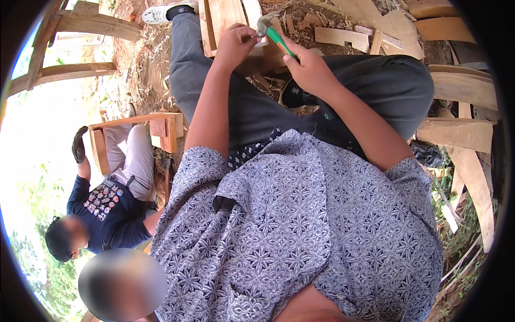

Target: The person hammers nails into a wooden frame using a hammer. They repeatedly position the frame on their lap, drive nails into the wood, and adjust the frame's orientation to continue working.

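My right hand (310, 68) is wrapped round the green handle of a claw hammer (280, 42), whose metal head points away from me to the left. Close by the hammer head, my left hand (236, 47) has thumb and fingers pinched together over the wood. Whatever lies in that pinch is too small to name. Beneath both hands are pale wooden boards (225, 15) between my outstretched left leg and bent right leg; my hands cover part of them.
Several curved wood pieces (461, 86) are stacked at the right. Flat offcuts (343, 37) and shavings litter the dirt ahead. On the left, a person (110, 206) in a dark shirt sits by a wooden frame (134, 119). Another blurred person shows at lower left. Wooden beams (96, 26) stand at far left.
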`<state>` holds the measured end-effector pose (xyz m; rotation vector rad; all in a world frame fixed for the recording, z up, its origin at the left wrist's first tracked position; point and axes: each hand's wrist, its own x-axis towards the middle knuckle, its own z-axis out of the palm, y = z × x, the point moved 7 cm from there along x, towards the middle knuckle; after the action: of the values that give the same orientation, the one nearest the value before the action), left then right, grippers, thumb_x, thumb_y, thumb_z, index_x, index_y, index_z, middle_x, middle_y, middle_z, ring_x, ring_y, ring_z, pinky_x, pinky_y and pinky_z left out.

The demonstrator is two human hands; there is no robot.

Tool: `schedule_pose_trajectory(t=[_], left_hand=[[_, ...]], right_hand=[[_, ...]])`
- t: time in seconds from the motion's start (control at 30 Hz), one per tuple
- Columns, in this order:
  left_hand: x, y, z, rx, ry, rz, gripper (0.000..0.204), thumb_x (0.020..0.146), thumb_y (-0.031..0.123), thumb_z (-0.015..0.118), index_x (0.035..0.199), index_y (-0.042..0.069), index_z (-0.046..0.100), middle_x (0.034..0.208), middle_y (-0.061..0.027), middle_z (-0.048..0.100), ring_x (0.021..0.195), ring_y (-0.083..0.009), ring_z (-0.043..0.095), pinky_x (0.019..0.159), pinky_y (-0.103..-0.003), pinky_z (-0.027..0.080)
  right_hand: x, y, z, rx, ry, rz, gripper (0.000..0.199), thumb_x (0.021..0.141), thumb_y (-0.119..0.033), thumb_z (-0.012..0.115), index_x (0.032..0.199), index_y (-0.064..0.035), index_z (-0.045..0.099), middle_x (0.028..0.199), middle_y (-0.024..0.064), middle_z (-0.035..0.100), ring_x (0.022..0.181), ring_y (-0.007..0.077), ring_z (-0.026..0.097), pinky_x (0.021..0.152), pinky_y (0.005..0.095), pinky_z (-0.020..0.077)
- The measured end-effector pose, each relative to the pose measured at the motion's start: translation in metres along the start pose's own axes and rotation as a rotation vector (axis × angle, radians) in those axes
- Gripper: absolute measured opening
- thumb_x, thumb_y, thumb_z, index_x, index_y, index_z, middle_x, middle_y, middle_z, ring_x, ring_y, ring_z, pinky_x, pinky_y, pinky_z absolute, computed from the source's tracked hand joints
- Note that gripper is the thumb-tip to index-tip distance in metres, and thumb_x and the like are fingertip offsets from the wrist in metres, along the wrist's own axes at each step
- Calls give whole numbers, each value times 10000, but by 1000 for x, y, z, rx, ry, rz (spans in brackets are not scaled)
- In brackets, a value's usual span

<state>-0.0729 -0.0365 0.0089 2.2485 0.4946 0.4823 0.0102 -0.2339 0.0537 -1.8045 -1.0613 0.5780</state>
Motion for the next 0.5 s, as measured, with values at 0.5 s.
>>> schedule_pose_trajectory(t=[0.5], left_hand=[[4, -19, 10, 89, 20, 3, 164, 848, 194, 799, 915, 46, 779, 936, -134, 701, 888, -295, 689, 819, -393, 542]], right_hand=[[9, -28, -14, 131, 100, -137, 533, 1047, -149, 546, 1559, -67, 425, 1494, 163, 569, 1376, 180, 528, 1123, 305, 392]])
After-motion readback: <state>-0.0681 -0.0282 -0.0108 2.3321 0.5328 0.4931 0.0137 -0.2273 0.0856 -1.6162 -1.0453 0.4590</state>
